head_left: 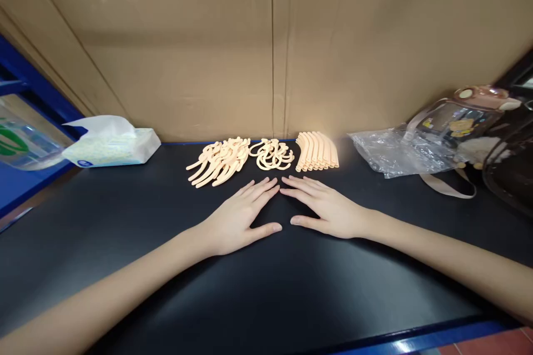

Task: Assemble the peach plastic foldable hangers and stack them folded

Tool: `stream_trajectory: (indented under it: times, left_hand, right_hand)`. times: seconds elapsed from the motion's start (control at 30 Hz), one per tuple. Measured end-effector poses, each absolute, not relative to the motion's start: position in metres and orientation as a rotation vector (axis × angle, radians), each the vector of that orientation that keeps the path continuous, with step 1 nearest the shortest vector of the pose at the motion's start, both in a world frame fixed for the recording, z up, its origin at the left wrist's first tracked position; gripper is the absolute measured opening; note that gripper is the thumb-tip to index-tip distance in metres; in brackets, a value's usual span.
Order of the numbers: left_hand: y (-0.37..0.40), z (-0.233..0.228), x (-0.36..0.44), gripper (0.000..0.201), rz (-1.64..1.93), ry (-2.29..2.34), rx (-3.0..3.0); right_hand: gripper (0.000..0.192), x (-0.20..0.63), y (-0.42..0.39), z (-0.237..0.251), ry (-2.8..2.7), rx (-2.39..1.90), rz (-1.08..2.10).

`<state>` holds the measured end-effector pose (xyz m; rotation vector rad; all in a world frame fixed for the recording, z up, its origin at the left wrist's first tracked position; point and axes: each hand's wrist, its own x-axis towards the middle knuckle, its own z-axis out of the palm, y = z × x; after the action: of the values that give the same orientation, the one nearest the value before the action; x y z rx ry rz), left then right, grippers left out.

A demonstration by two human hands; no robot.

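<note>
My left hand [242, 216] lies flat on the black tabletop [266, 283], thumb spread away from the fingers, holding nothing. Facing it, my right hand [327, 208] rests palm down in the same way, its fingertips close to those of the left. Just beyond the hands are three groups of peach-coloured plastic pieces. A loose pile of long curved strips [222, 160] is on the left. In the middle sits a smaller heap of C-shaped pieces [272, 155]. On the right, curved hollow tubes [317, 151] are stacked neatly side by side. Neither hand touches them.
At the left back stands a tissue pack [112, 144], beside a clear plastic bottle [29, 141]. A crumpled clear plastic bag [391, 150] lies at the right, near a transparent drinking bottle [458, 119] with a strap. Brown cardboard [200, 55] walls off the back edge.
</note>
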<state>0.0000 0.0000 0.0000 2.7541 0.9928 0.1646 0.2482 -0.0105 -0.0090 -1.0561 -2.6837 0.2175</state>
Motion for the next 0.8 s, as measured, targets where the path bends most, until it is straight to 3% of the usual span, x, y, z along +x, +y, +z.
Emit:
stream_trajectory:
  times: [0.8]
  left_hand:
    - [0.0001, 0.0021, -0.0017, 0.065, 0.191, 0.986, 2.787]
  right_hand:
    - [0.068, 0.2483, -0.0101, -0.0100, -2.661, -1.052, 0.248]
